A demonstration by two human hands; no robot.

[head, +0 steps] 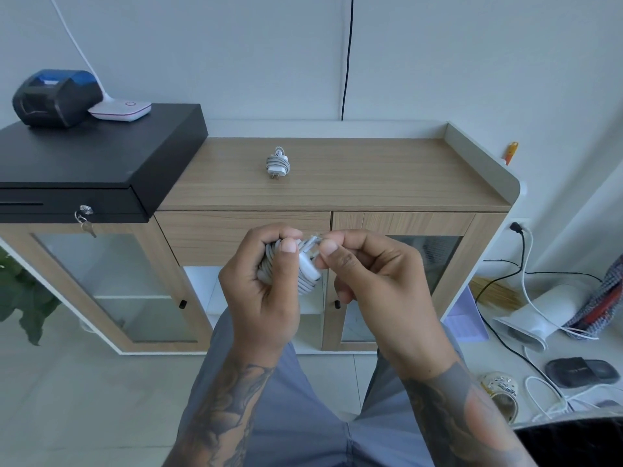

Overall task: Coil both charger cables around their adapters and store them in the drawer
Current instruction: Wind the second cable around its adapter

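One white charger (277,162) lies on the wooden cabinet top (371,176), its grey cable wound around the adapter and its prongs facing me. A second white adapter (308,267) with cable coiled around it sits in my left hand (261,288), held in front of the cabinet. My right hand (374,284) pinches the cable's free end (313,240) at the top of the coil. The wooden drawer (242,235) below the cabinet top is closed, just behind my hands.
A black cash drawer (94,156) with a key in its lock covers the cabinet's left end, bearing a black printer (54,96) and a white device (121,111). Glass doors flank open shelves below. Cables, a white fan, slippers and a plant lie around on the floor.
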